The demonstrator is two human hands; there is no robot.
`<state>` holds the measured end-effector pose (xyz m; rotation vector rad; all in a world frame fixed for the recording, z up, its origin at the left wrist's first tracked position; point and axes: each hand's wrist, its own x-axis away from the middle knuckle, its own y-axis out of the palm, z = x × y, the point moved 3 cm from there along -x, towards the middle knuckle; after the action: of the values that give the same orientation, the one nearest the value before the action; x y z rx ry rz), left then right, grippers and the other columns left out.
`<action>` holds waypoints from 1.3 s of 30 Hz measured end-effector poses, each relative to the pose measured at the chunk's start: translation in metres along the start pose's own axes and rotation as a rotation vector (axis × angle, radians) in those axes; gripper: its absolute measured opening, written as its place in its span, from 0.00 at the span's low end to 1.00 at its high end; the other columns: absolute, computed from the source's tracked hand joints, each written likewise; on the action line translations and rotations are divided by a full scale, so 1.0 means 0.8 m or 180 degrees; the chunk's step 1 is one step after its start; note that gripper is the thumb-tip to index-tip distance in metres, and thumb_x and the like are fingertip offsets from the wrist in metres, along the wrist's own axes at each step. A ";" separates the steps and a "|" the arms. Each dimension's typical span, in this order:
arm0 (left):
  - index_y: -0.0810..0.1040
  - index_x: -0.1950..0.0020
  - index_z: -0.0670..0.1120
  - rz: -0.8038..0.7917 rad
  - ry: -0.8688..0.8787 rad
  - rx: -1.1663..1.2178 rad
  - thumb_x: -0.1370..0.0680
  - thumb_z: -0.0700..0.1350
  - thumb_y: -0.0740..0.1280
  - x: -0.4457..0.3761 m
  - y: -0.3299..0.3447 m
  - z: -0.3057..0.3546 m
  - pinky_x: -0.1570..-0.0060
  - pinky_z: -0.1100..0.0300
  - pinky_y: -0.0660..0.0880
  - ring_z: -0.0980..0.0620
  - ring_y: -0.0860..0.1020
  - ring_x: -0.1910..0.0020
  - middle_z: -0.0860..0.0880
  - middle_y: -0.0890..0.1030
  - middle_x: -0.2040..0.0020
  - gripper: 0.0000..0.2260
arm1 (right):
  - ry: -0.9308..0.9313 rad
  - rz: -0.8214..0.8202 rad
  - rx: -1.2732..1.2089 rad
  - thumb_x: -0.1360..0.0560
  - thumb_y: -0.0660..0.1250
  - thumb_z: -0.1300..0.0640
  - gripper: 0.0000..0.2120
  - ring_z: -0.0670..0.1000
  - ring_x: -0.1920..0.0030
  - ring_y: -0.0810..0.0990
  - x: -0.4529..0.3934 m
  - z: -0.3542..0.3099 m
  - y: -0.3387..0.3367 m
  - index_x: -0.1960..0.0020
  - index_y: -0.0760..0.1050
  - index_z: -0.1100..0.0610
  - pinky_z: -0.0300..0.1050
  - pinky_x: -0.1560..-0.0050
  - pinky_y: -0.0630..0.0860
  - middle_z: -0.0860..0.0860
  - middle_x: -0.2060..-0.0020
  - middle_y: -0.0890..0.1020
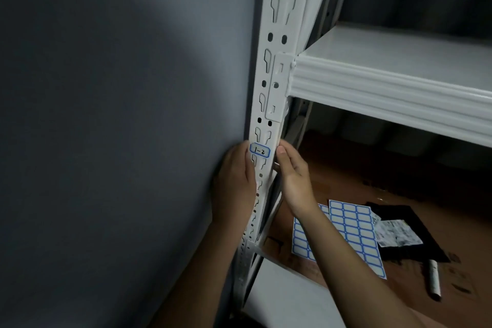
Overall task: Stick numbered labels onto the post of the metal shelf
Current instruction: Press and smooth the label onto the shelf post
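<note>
Label (260, 151) is on the post (277, 42), a white sticker with a blue border and handwritten "1-2", sitting flat across the front face just below the bracket where the shelf beam (386, 88) hooks in. It spans nearly the whole width of the face, edge to edge, and covers part of a keyhole slot.

Left hand (235, 184) comes in along the wall side of the post, fingers extended and flat, thumb tip touching the label's left edge. It grips nothing; it presses against the metal. Room is tight there: the grey wall (119, 114) sits right beside the post's left edge, and the hand fills that narrow strip.

Right hand (292, 178) is on the open side, fingers loosely curled, thumb tip against the post's right edge just beside the label's right end. It holds nothing either.

Down on the brown floor (372, 168), under the shelf, lie two label sheets (354, 231) with blue-bordered blanks, overlapping one another, the right forearm crossing over them. Just beside them sits a crumpled paper (396, 233) on a black patch, and a marker (434, 279) lies apart toward the right. Plenty of free space on that side beneath the beam.
</note>
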<state>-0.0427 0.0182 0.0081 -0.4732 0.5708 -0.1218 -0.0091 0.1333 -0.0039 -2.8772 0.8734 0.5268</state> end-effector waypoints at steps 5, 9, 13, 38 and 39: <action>0.75 0.41 0.47 0.0251 -0.0052 -0.0021 0.19 0.49 0.56 -0.006 0.003 0.004 0.55 0.53 0.79 0.51 0.82 0.53 0.49 0.82 0.47 0.12 | -0.0076 -0.0003 0.0000 0.18 0.55 0.61 0.13 0.49 0.43 0.80 -0.003 0.004 -0.002 0.43 0.76 0.50 0.58 0.37 0.73 0.46 0.47 0.83; 0.77 0.46 0.46 0.0532 0.0018 -0.0066 0.19 0.46 0.60 -0.004 0.011 0.003 0.59 0.56 0.79 0.51 0.82 0.57 0.49 0.83 0.52 0.08 | -0.0059 0.0055 -0.0120 0.18 0.54 0.63 0.16 0.49 0.45 0.80 -0.007 0.009 -0.001 0.47 0.77 0.47 0.55 0.37 0.74 0.44 0.51 0.83; 0.78 0.47 0.46 0.0721 0.0107 -0.0137 0.21 0.51 0.58 -0.003 0.015 0.002 0.61 0.56 0.79 0.51 0.82 0.60 0.49 0.83 0.55 0.13 | -0.0040 -0.0020 -0.0253 0.18 0.54 0.60 0.13 0.49 0.48 0.79 -0.005 0.013 0.002 0.47 0.77 0.51 0.50 0.41 0.75 0.48 0.52 0.82; 0.73 0.62 0.44 0.1191 0.0718 -0.1204 0.25 0.46 0.59 -0.020 0.019 0.006 0.77 0.67 0.62 0.48 0.74 0.79 0.47 0.77 0.68 0.09 | 0.0332 0.0091 -0.0234 0.18 0.49 0.60 0.15 0.46 0.56 0.72 -0.009 0.014 0.013 0.59 0.70 0.53 0.46 0.47 0.69 0.49 0.61 0.73; 0.73 0.61 0.44 0.1143 0.0676 -0.1156 0.25 0.46 0.58 -0.021 0.018 0.007 0.76 0.66 0.63 0.47 0.75 0.78 0.47 0.77 0.68 0.09 | 0.0324 0.0076 -0.0202 0.18 0.49 0.60 0.15 0.47 0.54 0.73 -0.010 0.012 0.012 0.58 0.71 0.53 0.47 0.46 0.69 0.50 0.59 0.74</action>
<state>-0.0538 0.0373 0.0136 -0.7062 0.8838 0.2826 -0.0233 0.1313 -0.0099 -2.9779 0.9226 0.4207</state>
